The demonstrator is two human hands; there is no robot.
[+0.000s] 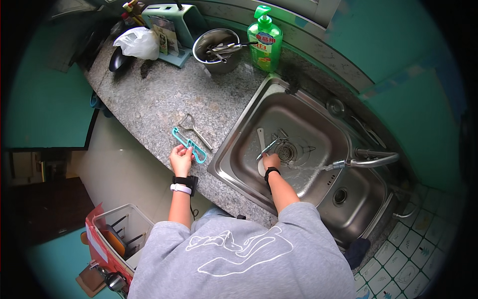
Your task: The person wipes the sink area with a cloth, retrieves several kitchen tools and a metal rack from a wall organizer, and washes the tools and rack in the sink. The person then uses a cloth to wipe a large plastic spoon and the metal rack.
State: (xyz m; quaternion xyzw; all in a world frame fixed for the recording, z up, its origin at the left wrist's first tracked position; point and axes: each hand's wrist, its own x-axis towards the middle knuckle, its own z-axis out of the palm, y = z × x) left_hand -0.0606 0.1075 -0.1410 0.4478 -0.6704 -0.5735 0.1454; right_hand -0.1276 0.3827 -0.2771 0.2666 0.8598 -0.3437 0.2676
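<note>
My left hand (181,159) holds a turquoise plastic kitchen tool, which looks like a peeler (189,145), just over the counter's front edge. Close beyond it, a metal Y-shaped peeler (198,132) lies on the granite. Down in the larger sink basin (242,157), my right hand (271,162) is at a slim metal utensil (266,150) and a white spoon (261,138). Its fingertips touch the metal utensil, but their grip is partly hidden. More thin metal pieces lie near the drain (286,152). Water runs from the faucet (368,162) into this basin.
A green pump bottle (265,46) stands behind the sink. Left of it is a steel pot (216,65) of utensils. Farther left sit a knife block (170,18), a white plastic bag (138,43) and a black bowl (118,61). A smaller basin (354,209) adjoins at right.
</note>
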